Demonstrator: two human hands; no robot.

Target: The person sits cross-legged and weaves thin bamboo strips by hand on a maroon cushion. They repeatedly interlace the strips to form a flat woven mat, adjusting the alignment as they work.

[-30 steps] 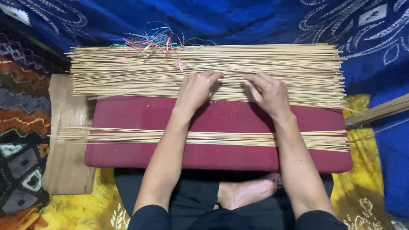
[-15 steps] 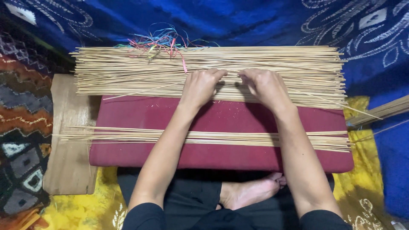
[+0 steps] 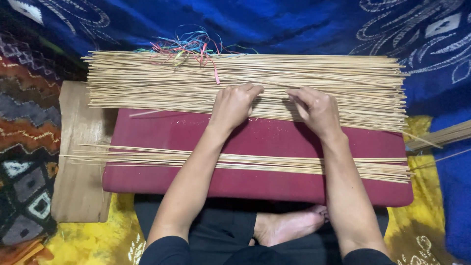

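Resting: both hands lie on the near edge of the big stick pile [image 3: 245,86], which runs along the far edge of the red pad [image 3: 255,181].
Board: a wooden board [image 3: 78,162] sticks out from under the pad's left end, partly under the pile's left end.
Threads: coloured threads [image 3: 189,49] lie on the pile's far side, left of the pad's middle.
Left hand: the left hand [image 3: 234,105] sits over the pad's far edge, just left of centre; fingers curled down onto the sticks, knuckles up, pressing or pinching a few; whether any stick is truly gripped cannot be told.
Right hand: the right hand [image 3: 316,109] sits just right of centre, close beside the left but apart; fingers bent, tips on the sticks, not a shut fist; its hold cannot be told either.
Thin row: a thin stick row [image 3: 274,163] crosses the pad nearer the body, passing under both forearms.
Room: bare red pad shows between pile and thin row on both sides of the arms.
Edges: stick ends overhang the pad's left and right ends.
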